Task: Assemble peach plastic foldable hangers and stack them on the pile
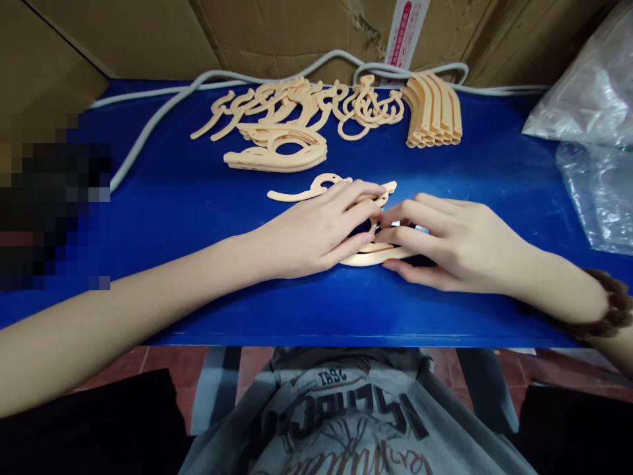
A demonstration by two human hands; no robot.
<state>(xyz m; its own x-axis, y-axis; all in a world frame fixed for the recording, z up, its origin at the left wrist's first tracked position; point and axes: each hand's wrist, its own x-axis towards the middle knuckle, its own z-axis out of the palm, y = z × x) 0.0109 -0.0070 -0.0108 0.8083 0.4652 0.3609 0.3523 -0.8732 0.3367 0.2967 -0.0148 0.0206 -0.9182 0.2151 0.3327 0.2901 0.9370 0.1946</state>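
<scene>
My left hand point(306, 234) lies palm down over beige plastic hanger parts, its fingers bent and gripping them. From the other side, my right hand point(445, 241) curls its fingers onto the same parts; the fingertips of both hands nearly meet. Below the fingers shows the smooth curved edge of a hanger part point(363, 258). A thin curved arm with a ring point(294, 196) sticks out beyond my left hand. Small shiny bits show between the hands, too covered to make out. How the parts join is hidden by my fingers.
Behind the hands lie stacked curved hanger arms point(277, 160), a heap of hook-shaped pieces point(370, 109) and a row of bent beige strips point(432, 112). A pale cable point(163, 119) runs along the back of the blue table point(198, 303). At right sits a clear plastic bag point(593, 119); cardboard point(291, 39) stands behind.
</scene>
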